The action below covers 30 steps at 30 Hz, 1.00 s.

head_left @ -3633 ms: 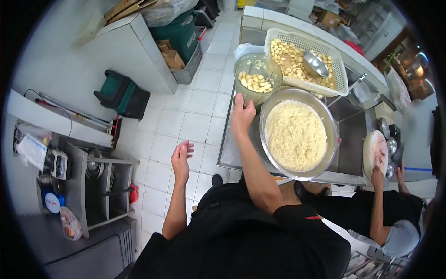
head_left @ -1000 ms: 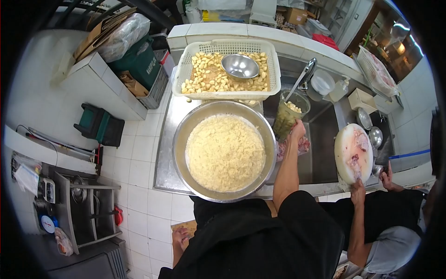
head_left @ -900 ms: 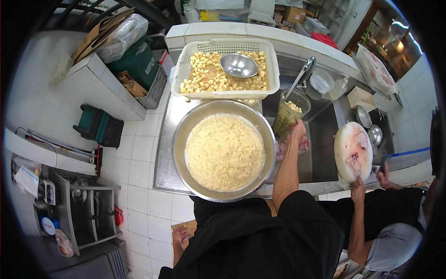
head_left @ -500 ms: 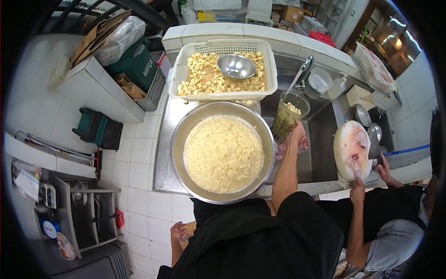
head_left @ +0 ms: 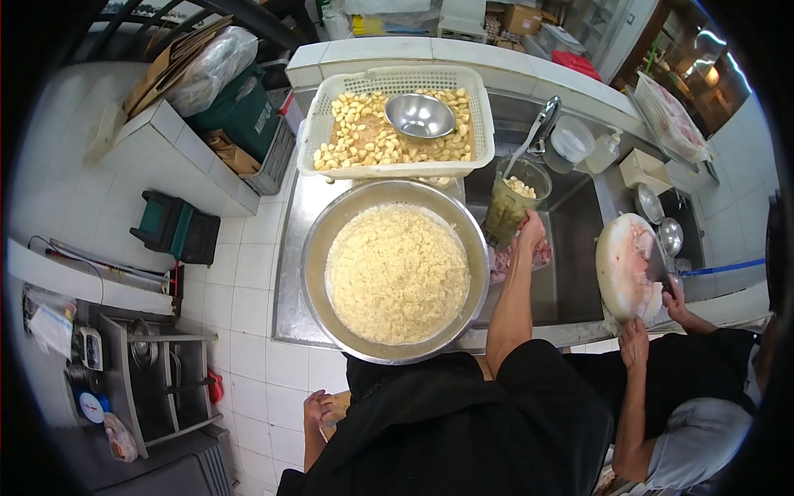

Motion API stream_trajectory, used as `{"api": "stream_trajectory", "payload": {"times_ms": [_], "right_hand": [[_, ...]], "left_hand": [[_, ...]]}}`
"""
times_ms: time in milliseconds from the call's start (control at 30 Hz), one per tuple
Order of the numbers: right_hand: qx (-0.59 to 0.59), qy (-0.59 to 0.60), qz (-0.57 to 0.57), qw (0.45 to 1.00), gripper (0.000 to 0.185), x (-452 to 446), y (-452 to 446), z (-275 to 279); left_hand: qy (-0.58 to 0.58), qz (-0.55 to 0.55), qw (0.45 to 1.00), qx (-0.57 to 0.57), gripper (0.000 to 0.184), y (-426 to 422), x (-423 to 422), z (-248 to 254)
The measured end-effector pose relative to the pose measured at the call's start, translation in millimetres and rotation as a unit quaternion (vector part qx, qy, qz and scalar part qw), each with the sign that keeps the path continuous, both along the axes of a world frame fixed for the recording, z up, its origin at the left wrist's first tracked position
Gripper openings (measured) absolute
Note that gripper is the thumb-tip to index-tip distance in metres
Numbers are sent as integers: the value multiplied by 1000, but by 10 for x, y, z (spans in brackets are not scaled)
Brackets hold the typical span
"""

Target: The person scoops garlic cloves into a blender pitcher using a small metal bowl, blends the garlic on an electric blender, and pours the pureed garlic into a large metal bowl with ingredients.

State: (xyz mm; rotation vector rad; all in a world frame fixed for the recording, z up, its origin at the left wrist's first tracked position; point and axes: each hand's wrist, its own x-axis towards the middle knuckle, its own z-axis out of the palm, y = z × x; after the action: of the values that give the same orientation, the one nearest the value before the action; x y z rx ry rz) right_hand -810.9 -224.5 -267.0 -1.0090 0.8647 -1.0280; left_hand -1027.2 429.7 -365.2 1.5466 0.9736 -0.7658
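My right hand [head_left: 532,229] is closed on the lower side of a clear blender jar [head_left: 506,212]. Pale peeled garlic cloves [head_left: 521,187] sit in the jar, and a long-handled utensil [head_left: 523,150] leans out of its mouth. My left hand [head_left: 317,408] hangs low at my left side, its fingers loosely apart beside a tan, flat-looking object [head_left: 336,408] partly hidden by my clothes. Before me stands a wide metal bowl [head_left: 315,285] heaped with finely chopped, pale yellow garlic [head_left: 399,273]. Behind it, a white plastic basket [head_left: 397,171] holds whole cloves and a small steel bowl [head_left: 420,116].
The steel sink [head_left: 575,289] holds a bag of pinkish meat [head_left: 542,255]. At right, a co-worker's hands [head_left: 635,343] work with a cleaver [head_left: 657,269] at a round white cutting board [head_left: 610,269]. A faucet [head_left: 546,120] rises behind the jar.
My left hand has shifted slightly up, its fingers looser. The jar stays in my right hand, almost unmoved. The co-worker's cleaver has moved down and inward over the board.
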Motion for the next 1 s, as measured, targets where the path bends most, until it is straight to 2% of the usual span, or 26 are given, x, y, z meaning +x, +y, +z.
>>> {"api": "stream_trajectory", "payload": {"times_ms": [367, 567, 1000], "right_hand": [[25, -22, 30, 999, 20, 25, -84, -25], [41, -31, 10, 999, 21, 43, -102, -75], [39, -39, 22, 998, 23, 27, -85, 178]], "left_hand": [[-14, 1, 1000, 0, 30, -25, -17, -80], [-18, 12, 1000, -11, 31, -65, -35, -63], [-13, 35, 999, -7, 32, -121, -2, -33]]}}
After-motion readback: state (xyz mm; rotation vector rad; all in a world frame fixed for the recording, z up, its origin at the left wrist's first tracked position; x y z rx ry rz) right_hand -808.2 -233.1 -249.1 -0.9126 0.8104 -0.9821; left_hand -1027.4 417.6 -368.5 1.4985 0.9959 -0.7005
